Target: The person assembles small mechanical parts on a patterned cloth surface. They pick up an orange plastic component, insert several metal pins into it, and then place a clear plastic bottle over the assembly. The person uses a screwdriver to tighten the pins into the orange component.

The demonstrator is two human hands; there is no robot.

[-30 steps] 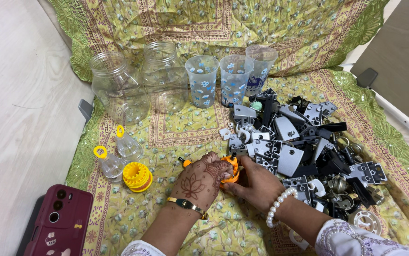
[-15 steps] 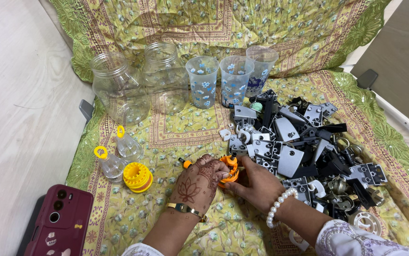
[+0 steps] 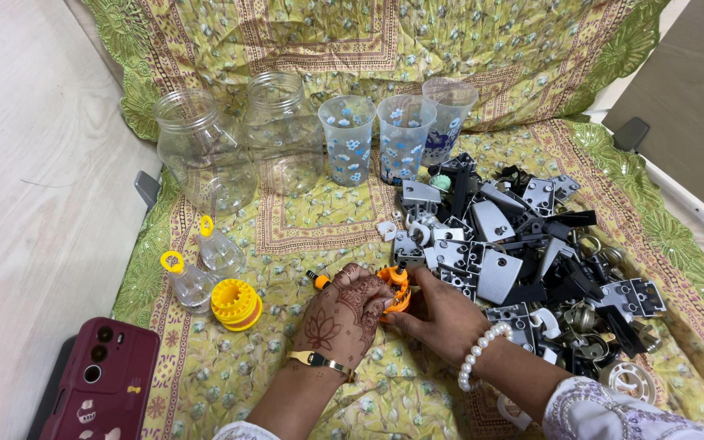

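Orange plastic toothed part [image 3: 397, 287], pinched between both hands near the front edge of the yellow-green floral cloth [image 3: 327, 41], about midway across.

Far left, off the cloth on the pale wooden floor [image 3: 34, 163]: maroon phone [image 3: 103, 383], lying flat by the cloth's front left corner.

On the cloth's left side: two small clear plastic bottles with yellow ring caps [image 3: 205, 265], lying tilted, and just beside them a stack of yellow ridged plastic rings [image 3: 235, 303].

Toward the back left: two large clear plastic jars [image 3: 238, 143], upright, side by side, lidless.

Next along the back: three clear plastic cups with blue flower print [image 3: 401, 130], upright in a row, touching or nearly so.

Centre front: left hand [image 3: 344, 314], henna-patterned, gold bangle at the wrist, fingers curled closed around the orange part's left side. Small orange-tipped black rod [image 3: 317, 280] just beside its knuckles.

Right hand [image 3: 441, 314], pearl bracelet at the wrist, fingertips closed on the same part from the right; thumb hidden underneath.

Right side of the cloth: big heap of grey, black and white plastic brackets and metal rings [image 3: 531, 261], piled loosely, reaching toward the right edge, nearest pieces just behind the right hand.
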